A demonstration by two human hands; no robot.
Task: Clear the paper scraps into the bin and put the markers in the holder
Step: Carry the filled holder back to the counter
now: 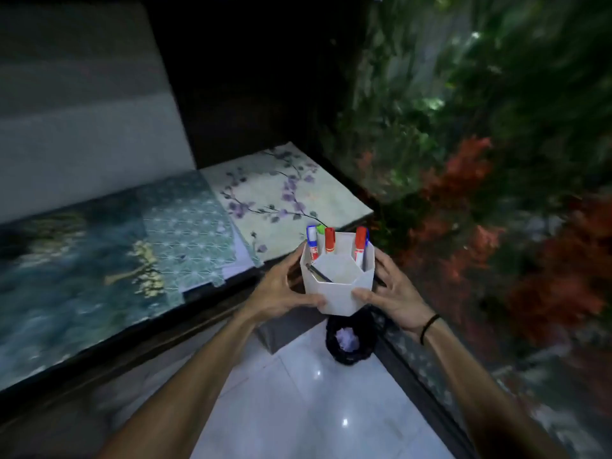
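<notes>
Bin [351,342] on floor below, paper scraps inside. Left hand [284,289] and right hand [394,296] each in a clenched grip on white holder [337,286], held off counter [132,246] edge. Markers [329,241] upright inside. Looks light, rigid, top-heavy; hold low on side walls.

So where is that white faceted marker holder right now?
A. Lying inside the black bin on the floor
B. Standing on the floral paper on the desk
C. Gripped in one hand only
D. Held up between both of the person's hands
D: the white faceted marker holder is clasped by the left hand and right hand on opposite sides, in front of the desk edge with the black bin on the floor below.
</notes>
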